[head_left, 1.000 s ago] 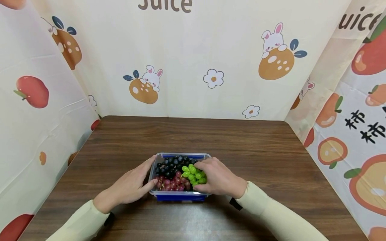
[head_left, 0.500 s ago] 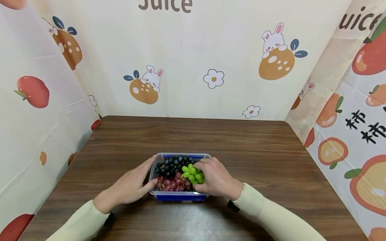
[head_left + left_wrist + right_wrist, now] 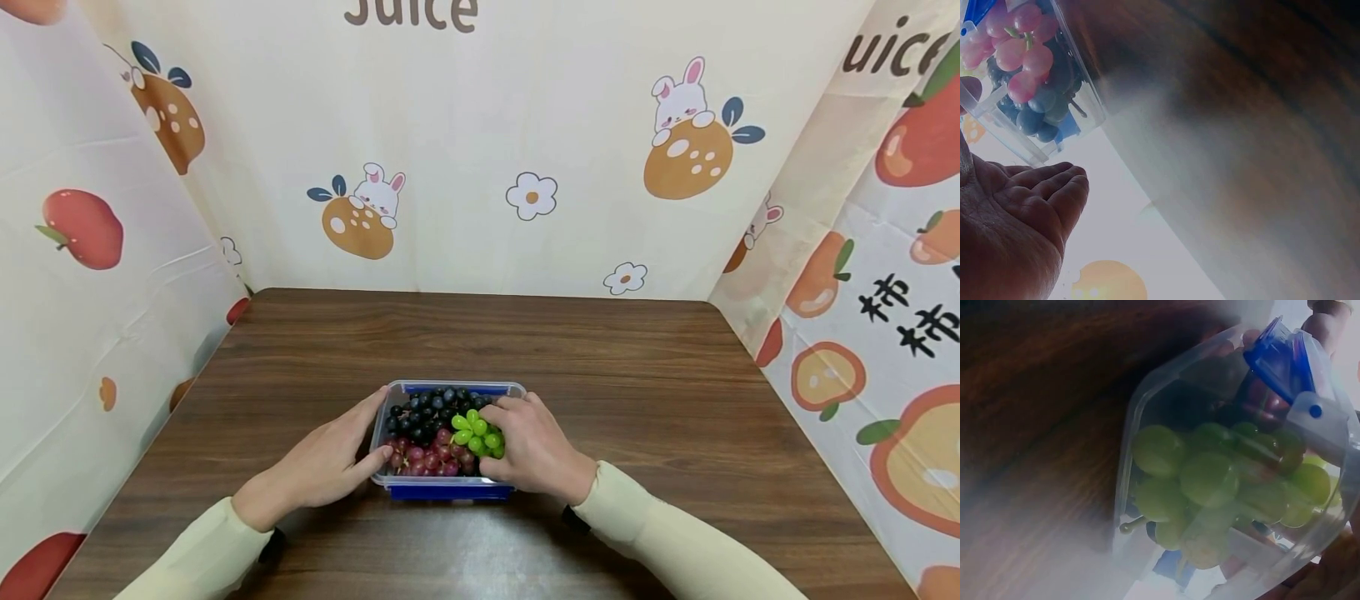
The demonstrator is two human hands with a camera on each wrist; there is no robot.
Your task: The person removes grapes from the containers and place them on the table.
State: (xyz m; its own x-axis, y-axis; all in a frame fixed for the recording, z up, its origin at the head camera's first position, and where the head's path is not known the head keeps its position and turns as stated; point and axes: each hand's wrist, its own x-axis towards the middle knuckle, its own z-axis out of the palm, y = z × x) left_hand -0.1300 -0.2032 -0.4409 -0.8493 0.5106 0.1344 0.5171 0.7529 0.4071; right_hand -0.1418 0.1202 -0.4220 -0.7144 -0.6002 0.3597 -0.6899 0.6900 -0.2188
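Note:
On the table stands a clear plastic box [image 3: 450, 481] with blue clips. Black grapes [image 3: 435, 404] lie at its back, red grapes [image 3: 423, 458] at its front left and green grapes [image 3: 472, 429] at its right. Through the clear wall the green grapes [image 3: 1210, 478] also show in the right wrist view. My right hand [image 3: 536, 446] reaches over the right rim and holds the green bunch between thumb and fingers; the fingertips are partly hidden. My left hand [image 3: 322, 462] rests against the box's left side, fingers extended. In the left wrist view its palm and straight fingers [image 3: 1054, 187] show.
The brown wooden table [image 3: 480, 342] extends around the box on all sides. A fruit-print curtain [image 3: 465, 117] hangs behind the table and along both sides.
My right hand has shifted slightly to the left, and the green grapes with it, a little. The left hand and the box stay where they were.

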